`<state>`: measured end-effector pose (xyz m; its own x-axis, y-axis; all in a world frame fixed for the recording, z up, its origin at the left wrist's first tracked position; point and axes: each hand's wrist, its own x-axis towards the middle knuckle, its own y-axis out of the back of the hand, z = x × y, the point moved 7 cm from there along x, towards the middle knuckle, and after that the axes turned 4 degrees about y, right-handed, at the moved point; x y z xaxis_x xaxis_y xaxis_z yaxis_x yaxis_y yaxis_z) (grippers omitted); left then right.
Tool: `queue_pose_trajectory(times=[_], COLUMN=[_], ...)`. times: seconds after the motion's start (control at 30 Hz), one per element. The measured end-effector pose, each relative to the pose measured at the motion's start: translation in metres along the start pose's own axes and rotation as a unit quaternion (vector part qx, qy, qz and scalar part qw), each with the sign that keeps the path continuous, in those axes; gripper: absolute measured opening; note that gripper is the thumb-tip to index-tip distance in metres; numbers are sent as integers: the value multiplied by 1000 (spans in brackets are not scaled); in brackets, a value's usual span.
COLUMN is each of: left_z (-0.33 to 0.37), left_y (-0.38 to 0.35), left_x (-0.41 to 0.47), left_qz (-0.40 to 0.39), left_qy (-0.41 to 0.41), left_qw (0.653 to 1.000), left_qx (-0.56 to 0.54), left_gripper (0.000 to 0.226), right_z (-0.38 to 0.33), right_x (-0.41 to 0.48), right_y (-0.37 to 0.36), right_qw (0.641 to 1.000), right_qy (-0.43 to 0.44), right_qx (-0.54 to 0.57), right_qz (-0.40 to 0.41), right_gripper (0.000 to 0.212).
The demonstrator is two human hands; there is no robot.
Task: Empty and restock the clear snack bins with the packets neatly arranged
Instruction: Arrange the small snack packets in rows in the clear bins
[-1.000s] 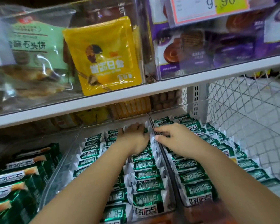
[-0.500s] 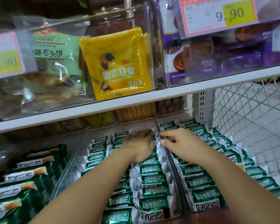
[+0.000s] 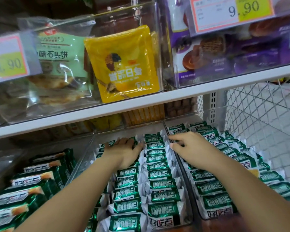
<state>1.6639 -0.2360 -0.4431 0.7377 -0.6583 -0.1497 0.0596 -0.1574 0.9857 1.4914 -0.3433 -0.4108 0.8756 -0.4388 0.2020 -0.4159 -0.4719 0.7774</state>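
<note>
Two clear snack bins stand side by side on the lower shelf, both packed with rows of green-and-white packets [image 3: 159,174]. My left hand [image 3: 124,152] lies flat, fingers spread, on the packets at the back of the middle bin [image 3: 84,158]. My right hand [image 3: 189,146] reaches over the clear wall between the bins, its fingers lightly bent and touching packets at the back of the right bin [image 3: 187,186]. Whether it pinches a packet is unclear.
A third bin at the left holds larger green packets [image 3: 32,185]. A white shelf edge [image 3: 107,113] runs just above my hands, carrying clear bins with a yellow pouch [image 3: 124,64], purple packs [image 3: 224,54] and price tags. White wire mesh [image 3: 261,114] closes the right side.
My left hand slid left and flattened onto the middle bin's back rows. My right hand stayed at the dividing wall. The camera moved closer and tilted up slightly.
</note>
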Motion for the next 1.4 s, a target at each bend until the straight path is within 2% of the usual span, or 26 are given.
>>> queue_pose_trajectory(times=[0.13, 0.3, 0.4, 0.53, 0.7, 0.87, 0.93, 1.0, 1.13, 1.23, 1.33, 1.4], left_z=[3, 7, 4, 7, 5, 6, 6, 6, -2, -3, -4, -2], left_y=[-3, -2, 4, -19, -25, -12, -16, -25, -35, -38, -39, -30], left_x=[6, -4, -22, -54, -50, -79, -107, -133, -141, -137, -137, -142], left_qz=[2, -2, 5, -32, -30, -7, -12, -22, -4, 7, 36, 85], left_qy=[-19, -39, -39, -51, -34, -52, -73, -89, -76, -74, -66, -77], left_qw=[999, 999, 999, 998, 999, 996, 993, 994, 997, 997, 997, 992], left_qx=[-42, -18, -21, -28, -11, -77, -89, -66, -31, -28, -32, -51], left_gripper=[60, 54, 56, 60, 62, 64, 67, 69, 62, 59, 59, 57], right_z=[1, 4, 1, -6, -9, -13, -24, -39, -60, -64, -68, -70], right_x=[-1, -1, -2, -5, -10, -21, -31, -47, -83, -92, -89, -88], right_y=[-1, -4, -3, -6, -15, -13, -15, -25, -56, -68, -69, -67], right_qw=[1000, 1000, 1000, 1000, 998, 996, 991, 980, 928, 902, 902, 906], right_qy=[5, 9, -1, 2, -3, 29, 69, 109, 153, 152, 157, 157], right_qx=[-5, -5, -8, -26, -52, -82, -115, -154, -298, -372, -373, -359], right_qz=[6, 8, -1, -10, -23, -2, -11, -60, -160, -161, -152, -162], right_gripper=[41, 41, 41, 44, 50, 51, 51, 51, 57, 56, 53, 53])
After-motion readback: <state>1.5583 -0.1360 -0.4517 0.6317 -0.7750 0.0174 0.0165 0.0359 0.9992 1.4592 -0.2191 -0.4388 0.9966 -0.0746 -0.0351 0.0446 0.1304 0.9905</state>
